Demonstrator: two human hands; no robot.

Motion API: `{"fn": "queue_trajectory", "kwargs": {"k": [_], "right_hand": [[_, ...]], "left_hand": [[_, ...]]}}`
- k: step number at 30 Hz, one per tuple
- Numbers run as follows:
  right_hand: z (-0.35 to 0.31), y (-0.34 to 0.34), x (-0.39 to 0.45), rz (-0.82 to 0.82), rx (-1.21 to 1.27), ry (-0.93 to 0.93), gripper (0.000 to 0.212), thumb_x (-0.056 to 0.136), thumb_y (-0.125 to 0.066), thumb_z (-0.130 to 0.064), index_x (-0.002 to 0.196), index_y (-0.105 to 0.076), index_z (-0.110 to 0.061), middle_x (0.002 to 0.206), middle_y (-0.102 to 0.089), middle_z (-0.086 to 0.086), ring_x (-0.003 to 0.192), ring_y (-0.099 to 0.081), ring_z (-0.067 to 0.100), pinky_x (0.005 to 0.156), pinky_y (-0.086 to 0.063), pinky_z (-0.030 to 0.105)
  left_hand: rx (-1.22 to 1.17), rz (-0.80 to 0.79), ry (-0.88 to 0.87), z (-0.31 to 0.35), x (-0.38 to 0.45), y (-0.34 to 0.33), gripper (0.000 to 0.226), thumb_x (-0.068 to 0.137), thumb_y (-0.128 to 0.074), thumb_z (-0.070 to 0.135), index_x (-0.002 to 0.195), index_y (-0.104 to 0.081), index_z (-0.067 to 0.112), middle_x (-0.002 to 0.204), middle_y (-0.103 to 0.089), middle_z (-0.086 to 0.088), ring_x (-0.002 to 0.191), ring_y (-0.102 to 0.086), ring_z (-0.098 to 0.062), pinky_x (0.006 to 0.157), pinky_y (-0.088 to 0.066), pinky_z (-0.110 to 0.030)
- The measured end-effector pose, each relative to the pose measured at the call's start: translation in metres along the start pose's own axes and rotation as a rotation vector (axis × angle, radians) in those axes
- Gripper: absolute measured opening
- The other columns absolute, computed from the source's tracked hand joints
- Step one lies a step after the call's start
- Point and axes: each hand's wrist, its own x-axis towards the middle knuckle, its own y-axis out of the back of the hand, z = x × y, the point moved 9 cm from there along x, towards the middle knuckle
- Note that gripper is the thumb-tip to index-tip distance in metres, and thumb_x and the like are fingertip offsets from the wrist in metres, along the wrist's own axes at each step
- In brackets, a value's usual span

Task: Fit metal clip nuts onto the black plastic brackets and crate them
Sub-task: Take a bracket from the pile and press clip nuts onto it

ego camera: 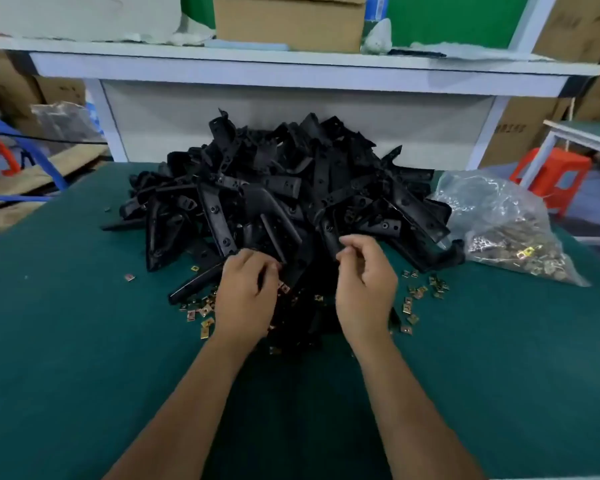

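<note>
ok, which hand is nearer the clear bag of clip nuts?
Right. The right hand is beside the bracket pile's near edge, closer to the bag; the left hand lies farther across.

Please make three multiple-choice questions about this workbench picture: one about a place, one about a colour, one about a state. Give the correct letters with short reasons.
1. Where does the clear bag of clip nuts lie?
A. right of the bracket pile
B. on the shelf
C. left of the pile

2. What colour is the table cover?
A. red
B. dark green
C. white

3. What is the right hand doing?
A. lying flat on the table
B. pinching a black bracket
C. holding the bag

Answers: 1 A, the bag sits beside the bracket pile on its right. 2 B, the cover is dark green. 3 B, its fingertips pinch a black bracket.
</note>
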Motion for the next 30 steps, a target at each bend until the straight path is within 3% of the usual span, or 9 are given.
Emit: {"fn": "queue_trajectory", "kwargs": {"k": [3,5,7,11,14,18,21,26,30], "right_hand": [[0.003,-0.005,0.003,0.049,-0.215,0.079,0.022,0.096,-0.05,-0.014,0.105,-0.068,-0.02,0.093,-0.066,-0.014,0.087,-0.06,0.003,0.078,-0.05,0.021],[-0.003,-0.008,-0.003,0.048,-0.309,0.226,0.023,0.092,-0.049,-0.013,0.102,-0.07,-0.014,0.088,-0.067,-0.01,0.083,-0.057,0.003,0.071,-0.042,0.008],[-0.004,-0.012,-0.005,-0.011,-0.375,0.279,0.022,0.09,-0.051,-0.012,0.098,-0.071,-0.013,0.083,-0.067,-0.009,0.076,-0.055,0.003,0.063,-0.039,0.008],[0.011,-0.022,-0.003,-0.172,-0.479,0.175,0.02,0.093,-0.052,-0.016,0.1,-0.069,-0.024,0.072,-0.053,-0.022,0.063,-0.047,-0.003,0.059,-0.031,0.012],[0.02,-0.019,0.0,-0.186,-0.451,0.097,0.02,0.095,-0.049,-0.019,0.097,-0.066,-0.029,0.06,-0.05,-0.021,0.057,-0.049,-0.001,0.055,-0.03,0.019],[0.021,-0.018,-0.001,-0.152,-0.347,0.055,0.02,0.099,-0.046,-0.024,0.088,-0.063,-0.028,0.056,-0.053,-0.01,0.057,-0.052,0.008,0.051,-0.035,0.026],[0.019,-0.016,-0.002,-0.116,-0.36,0.088,0.02,0.1,-0.044,-0.027,0.088,-0.061,-0.028,0.057,-0.051,-0.01,0.061,-0.053,0.01,0.052,-0.037,0.023],[0.015,-0.021,-0.003,-0.171,-0.35,0.135,0.021,0.099,-0.045,-0.032,0.087,-0.062,-0.029,0.06,-0.053,-0.011,0.063,-0.053,0.008,0.053,-0.035,0.02],[-0.001,-0.037,-0.016,-0.331,-0.338,0.284,0.036,0.09,-0.044,-0.049,0.088,-0.066,-0.021,0.07,-0.057,-0.009,0.067,-0.052,0.009,0.06,-0.041,0.024]], "left_hand": [[0.032,-0.05,0.03,-0.023,0.014,-0.012,0.02,0.095,-0.057,0.008,0.095,-0.068,0.025,0.101,-0.058,0.011,0.105,-0.052,-0.016,0.092,-0.041,-0.027],[-0.135,-0.016,0.187,-0.039,0.021,-0.011,0.03,0.096,-0.054,0.012,0.087,-0.063,0.039,0.096,-0.063,0.014,0.092,-0.059,-0.012,0.081,-0.047,-0.029],[-0.19,-0.001,0.234,-0.043,0.024,-0.013,0.034,0.098,-0.051,0.014,0.083,-0.064,0.042,0.091,-0.066,0.014,0.084,-0.061,-0.012,0.073,-0.047,-0.03],[0.058,-0.18,0.019,-0.027,0.027,-0.026,0.017,0.097,-0.056,0.024,0.107,-0.071,0.026,0.099,-0.065,0.016,0.103,-0.057,-0.016,0.08,-0.042,-0.021],[0.371,-0.286,-0.076,-0.025,0.021,-0.035,0.041,0.091,-0.061,0.048,0.118,-0.069,0.018,0.118,-0.062,0.003,0.116,-0.045,-0.024,0.095,-0.039,-0.035],[0.283,-0.224,-0.047,-0.021,0.022,-0.027,0.028,0.088,-0.068,0.042,0.098,-0.075,0.017,0.112,-0.061,0.008,0.116,-0.043,-0.026,0.098,-0.033,-0.037],[0.07,-0.124,-0.019,-0.018,0.023,-0.016,0.011,0.094,-0.063,0.028,0.089,-0.068,0.019,0.092,-0.064,0.006,0.099,-0.056,-0.026,0.087,-0.044,-0.04],[0.019,0.055,-0.032,-0.012,0.019,0.004,0.006,0.1,-0.052,0.036,0.098,-0.048,0.031,0.07,-0.061,0.004,0.059,-0.057,-0.014,0.053,-0.046,-0.041],[0.097,0.159,-0.129,0.0,0.018,0.018,0.011,0.1,-0.048,0.039,0.106,-0.043,0.031,0.067,-0.062,0.008,0.055,-0.058,-0.009,0.051,-0.045,-0.033]]}}
